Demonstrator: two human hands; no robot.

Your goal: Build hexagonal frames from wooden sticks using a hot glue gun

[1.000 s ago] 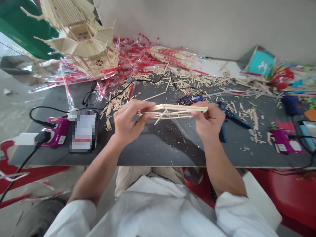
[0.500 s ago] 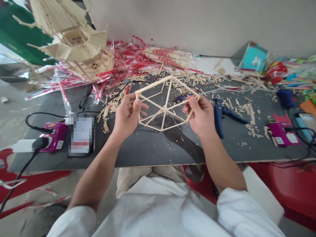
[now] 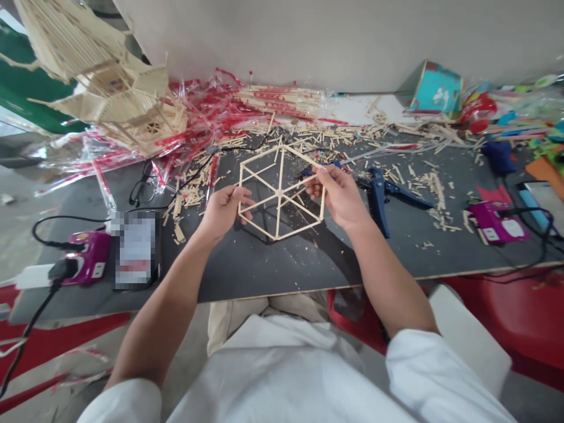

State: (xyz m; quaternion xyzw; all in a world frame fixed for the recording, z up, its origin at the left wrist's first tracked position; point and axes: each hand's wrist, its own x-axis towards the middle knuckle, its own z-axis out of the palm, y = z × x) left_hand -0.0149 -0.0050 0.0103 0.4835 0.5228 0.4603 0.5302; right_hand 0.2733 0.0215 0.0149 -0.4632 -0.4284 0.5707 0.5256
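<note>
Between my two hands is a hexagonal wooden stick frame [image 3: 279,192], with thin spokes meeting at its middle. My left hand [image 3: 224,212] pinches the frame's left side between thumb and fingers. At the upper right corner, my right hand [image 3: 338,191] grips it, thumb on top and fingers behind. The frame is held over the dark table [image 3: 247,270], tilted so that its whole outline shows. Just right of my right hand lies a blue hand cutter [image 3: 379,200] with its handles spread.
A wooden stick pagoda model [image 3: 118,100] stands at the back left beside red-and-clear wrappers [image 3: 207,111]. Cut stick pieces [image 3: 434,194] litter the table. A phone [image 3: 136,249] and purple power strip [image 3: 90,255] lie left; another purple strip [image 3: 497,222] sits right.
Both hands have brought the hexagonal frame slightly left and turned it so it faces me more squarely. My view has shifted a little, too.
</note>
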